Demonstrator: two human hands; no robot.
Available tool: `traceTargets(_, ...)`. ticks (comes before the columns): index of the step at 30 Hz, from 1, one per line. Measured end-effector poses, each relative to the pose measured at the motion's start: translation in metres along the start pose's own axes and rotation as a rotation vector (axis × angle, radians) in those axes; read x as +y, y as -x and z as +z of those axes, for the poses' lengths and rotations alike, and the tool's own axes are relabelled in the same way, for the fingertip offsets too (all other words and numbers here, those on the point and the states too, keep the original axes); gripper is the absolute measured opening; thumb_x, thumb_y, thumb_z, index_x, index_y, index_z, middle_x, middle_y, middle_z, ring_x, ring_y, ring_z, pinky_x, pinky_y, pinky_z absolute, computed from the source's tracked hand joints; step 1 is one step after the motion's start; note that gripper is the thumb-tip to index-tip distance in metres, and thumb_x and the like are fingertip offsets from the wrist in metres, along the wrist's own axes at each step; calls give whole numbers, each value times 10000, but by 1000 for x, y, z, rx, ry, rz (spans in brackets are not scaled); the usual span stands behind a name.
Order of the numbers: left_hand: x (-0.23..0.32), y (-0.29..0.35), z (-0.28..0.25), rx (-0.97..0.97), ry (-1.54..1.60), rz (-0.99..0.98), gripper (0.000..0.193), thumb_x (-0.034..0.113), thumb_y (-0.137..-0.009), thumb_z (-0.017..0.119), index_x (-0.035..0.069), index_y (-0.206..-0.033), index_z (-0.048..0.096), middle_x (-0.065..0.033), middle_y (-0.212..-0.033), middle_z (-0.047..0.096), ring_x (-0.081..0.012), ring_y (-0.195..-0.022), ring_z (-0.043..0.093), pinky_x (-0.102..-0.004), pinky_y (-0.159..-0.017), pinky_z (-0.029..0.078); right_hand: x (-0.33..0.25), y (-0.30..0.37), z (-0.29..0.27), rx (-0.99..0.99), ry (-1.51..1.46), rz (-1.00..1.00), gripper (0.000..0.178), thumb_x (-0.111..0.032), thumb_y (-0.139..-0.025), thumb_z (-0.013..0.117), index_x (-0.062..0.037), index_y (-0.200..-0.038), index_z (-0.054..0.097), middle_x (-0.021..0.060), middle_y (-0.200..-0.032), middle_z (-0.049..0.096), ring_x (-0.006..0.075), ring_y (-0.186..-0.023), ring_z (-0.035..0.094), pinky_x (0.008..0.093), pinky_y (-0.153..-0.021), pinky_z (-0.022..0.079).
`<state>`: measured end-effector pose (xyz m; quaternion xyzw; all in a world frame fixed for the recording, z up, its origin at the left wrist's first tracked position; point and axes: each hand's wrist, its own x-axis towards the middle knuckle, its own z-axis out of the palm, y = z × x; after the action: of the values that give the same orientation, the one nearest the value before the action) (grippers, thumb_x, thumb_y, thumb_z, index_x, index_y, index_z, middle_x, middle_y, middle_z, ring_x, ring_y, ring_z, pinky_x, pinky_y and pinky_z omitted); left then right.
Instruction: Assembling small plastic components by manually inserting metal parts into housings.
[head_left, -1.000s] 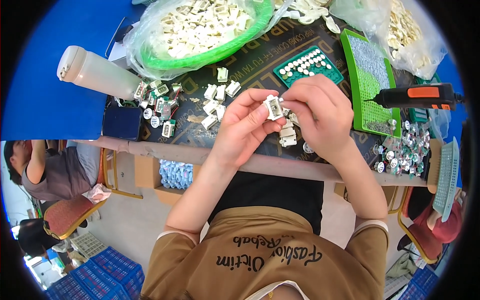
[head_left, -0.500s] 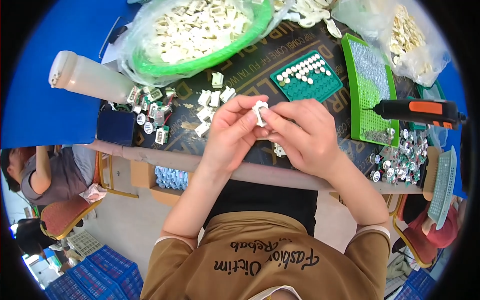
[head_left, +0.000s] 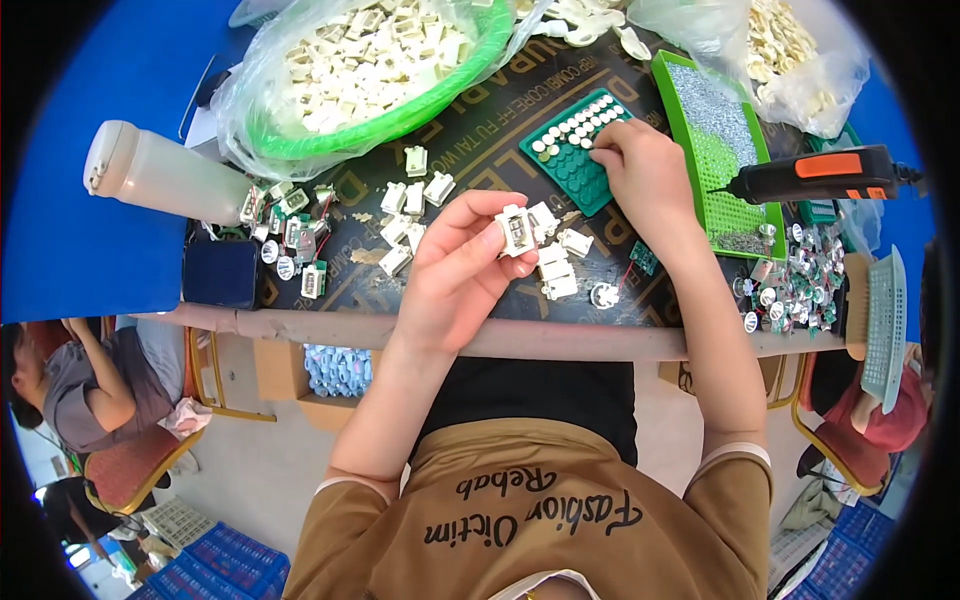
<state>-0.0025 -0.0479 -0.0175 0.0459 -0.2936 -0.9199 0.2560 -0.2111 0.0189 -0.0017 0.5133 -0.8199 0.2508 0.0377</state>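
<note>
My left hand (head_left: 458, 270) holds a small white plastic housing (head_left: 517, 229) pinched between thumb and fingers above the dark table (head_left: 480, 100). My right hand (head_left: 645, 175) is stretched out to a dark green holed tray (head_left: 565, 160) that carries small round silver pieces; its fingertips pinch at the tray's right edge. Whether a piece is between them I cannot tell. More white housings (head_left: 557, 263) lie loose on the table just below and between my hands.
A green basin (head_left: 440, 95) lined with clear plastic holds many white parts at the back. A white bottle (head_left: 165, 175) lies at the left, an orange-black electric screwdriver (head_left: 815, 178) at the right by a bright green tray (head_left: 715, 150). People sit lower left and right.
My hands were together on the white housing. The right hand has let go and reached up to the dark green tray. The left hand keeps the housing.
</note>
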Motion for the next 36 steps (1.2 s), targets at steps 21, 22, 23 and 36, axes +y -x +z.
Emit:
traceTargets(21,-3,2,-2,-42,-21,-14,275,83,-908,514,9,-1170,473,-97,-1008,586,-154,-854,612,-250,-730,503,-52,64,-23,-147,-1434,116,105,29,-849,545,37,-951,569,44,-938,585,87,-832,558,217,-743,459)
traceTargets(22,-3,1,-2,-43,-21,-16,275,83,-908,514,9,-1170,473,-97,-1008,586,-154,-854,612,-250,-730,503,-55,67,-23,-140,-1460,155,135,39,-845,544,35,-976,574,40,-930,588,85,-827,560,215,-741,461)
traceTargets(23,-4,1,-2,-48,-15,-11,268,83,-908,514,11,-1163,474,-99,-1010,586,-154,-854,612,-251,-731,504,-57,69,-23,-134,-1486,193,165,48,-841,544,32,-1001,579,37,-922,591,84,-822,563,213,-738,463)
traceTargets(36,-5,2,-1,-35,-52,12,218,71,-902,526,10,-1110,501,-98,-997,594,-146,-849,599,-262,-725,512,-76,64,-9,218,-916,-88,132,64,-693,653,-17,-798,660,97,-788,631,168,-678,608,252,-574,484)
